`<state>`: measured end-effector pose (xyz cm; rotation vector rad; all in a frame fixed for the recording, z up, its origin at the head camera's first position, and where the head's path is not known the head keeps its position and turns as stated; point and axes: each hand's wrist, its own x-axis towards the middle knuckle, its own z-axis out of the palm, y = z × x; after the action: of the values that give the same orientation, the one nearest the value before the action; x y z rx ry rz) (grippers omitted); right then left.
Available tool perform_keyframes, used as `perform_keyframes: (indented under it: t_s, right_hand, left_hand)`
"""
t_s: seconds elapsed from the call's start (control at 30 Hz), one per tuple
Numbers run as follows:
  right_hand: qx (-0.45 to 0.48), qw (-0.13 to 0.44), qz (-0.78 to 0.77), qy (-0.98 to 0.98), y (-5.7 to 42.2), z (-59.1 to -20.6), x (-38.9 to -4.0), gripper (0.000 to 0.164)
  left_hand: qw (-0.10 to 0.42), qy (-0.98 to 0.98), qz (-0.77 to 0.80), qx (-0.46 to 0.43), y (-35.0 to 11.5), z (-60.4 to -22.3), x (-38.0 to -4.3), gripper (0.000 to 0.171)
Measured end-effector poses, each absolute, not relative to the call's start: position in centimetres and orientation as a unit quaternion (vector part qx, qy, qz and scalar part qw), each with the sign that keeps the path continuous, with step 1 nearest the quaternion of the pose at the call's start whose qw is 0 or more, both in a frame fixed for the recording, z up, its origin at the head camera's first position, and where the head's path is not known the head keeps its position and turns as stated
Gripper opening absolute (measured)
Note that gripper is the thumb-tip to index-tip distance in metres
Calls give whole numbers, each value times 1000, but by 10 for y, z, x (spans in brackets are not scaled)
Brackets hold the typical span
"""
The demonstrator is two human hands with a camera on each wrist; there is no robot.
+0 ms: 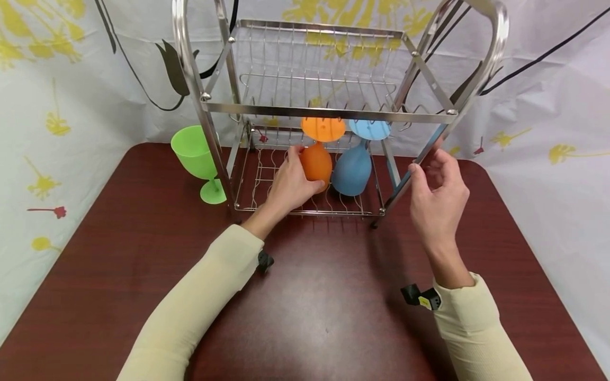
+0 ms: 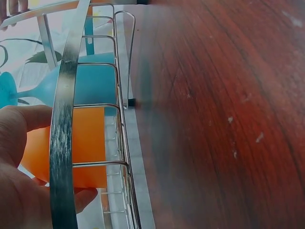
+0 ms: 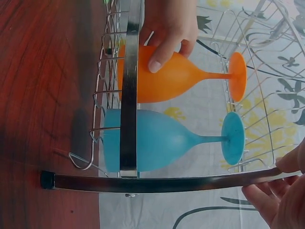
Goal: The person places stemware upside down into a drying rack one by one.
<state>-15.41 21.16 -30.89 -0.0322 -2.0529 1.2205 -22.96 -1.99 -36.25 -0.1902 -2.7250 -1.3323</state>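
Head view: our left hand (image 1: 292, 182) is grasping an upside-down matte orange stemmed goblet (image 1: 316, 166), beside a matte blue one (image 1: 352, 172) inside the silver metal rack's (image 1: 329, 112) lower tier; our right hand (image 1: 439, 193) is gripping its right upright.

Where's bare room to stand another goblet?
Free: table between left sleeve and right sleeve, before the rack; table left of the green goblet; the upper tier. Crowded: the lower tier's middle and right, where orange goblet and blue goblet sit side by side, left hand on orange; and the rack's right upright, held by right hand.
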Motion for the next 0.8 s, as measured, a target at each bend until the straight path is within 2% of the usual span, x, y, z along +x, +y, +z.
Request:
perform_keyframes:
  t_s: [0.8]
  right_hand:
    - [-19,376,468,-800,210,-312,-155,29]
  left_hand:
    - [27,-896,-440,-48,-17,-371,-241,93]
